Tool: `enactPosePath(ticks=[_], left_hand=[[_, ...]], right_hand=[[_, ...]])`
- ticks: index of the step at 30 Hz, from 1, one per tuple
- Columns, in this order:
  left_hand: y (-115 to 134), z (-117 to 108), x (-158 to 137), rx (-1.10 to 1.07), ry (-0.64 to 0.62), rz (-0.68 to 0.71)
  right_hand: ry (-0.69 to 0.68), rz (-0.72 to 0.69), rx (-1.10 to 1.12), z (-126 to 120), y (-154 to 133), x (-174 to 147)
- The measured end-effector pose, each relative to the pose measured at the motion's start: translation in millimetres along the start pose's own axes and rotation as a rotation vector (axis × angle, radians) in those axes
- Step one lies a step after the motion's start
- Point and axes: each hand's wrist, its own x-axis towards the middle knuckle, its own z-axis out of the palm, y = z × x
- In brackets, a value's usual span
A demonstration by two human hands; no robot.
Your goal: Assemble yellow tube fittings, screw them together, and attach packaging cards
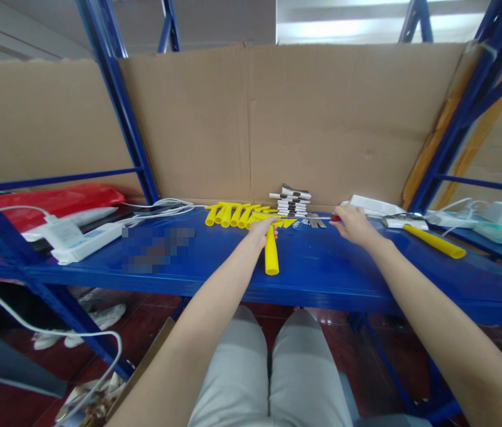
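My left hand (263,230) is closed around a yellow plastic handle (271,255), whose hollow round end points toward me. In my right hand (354,224) is a red-handled screwdriver (335,219); its thin shaft points left at the head of the yellow handle. Fingers partly hide where the tip meets the head. Behind and left of my left hand lies a row of several similar yellow handles (226,216). A stack of small white and dark packs (292,203) stands just beyond the shaft. Flat metal pieces (317,223) lie between my hands.
A yellow-handled tool with a wide pale head (434,241) lies at right. Behind my right hand is a white box-like item (378,206). A white power strip (93,242) with cables sits at left, near a red bag (59,201). Blue rack posts (120,101) and cardboard (322,118) bound the shelf.
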Motion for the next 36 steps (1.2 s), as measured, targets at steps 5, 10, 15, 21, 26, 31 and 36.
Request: enactPosePath(ticks=[5, 10, 15, 21, 26, 31, 36], left_hand=[[-2, 1, -1, 0.036, 0.02, 0.091], [1, 0, -5, 0.16, 0.045, 0.222], [11, -7, -4, 0.349, 0.076, 0.384], [34, -15, 4, 0.652, 0.133, 0.617], [33, -25, 14, 0.792, 0.183, 0.841], [18, -37, 19, 0.823, 0.183, 0.98], [23, -42, 16, 0.685, 0.267, 1.05]], right_hand=[[-0.006, -0.007, -0.005, -5, -2, 0], [0.038, -0.033, -0.032, -10, -5, -1], [0.053, -0.066, -0.053, -18, -9, 0], [0.01, 0.019, -0.049, -23, -17, -1], [-0.013, 0.071, 0.001, -24, -27, 0], [-0.044, 0.109, 0.07, -20, -31, 3], [0.021, 0.102, 0.129, -20, -35, 17]])
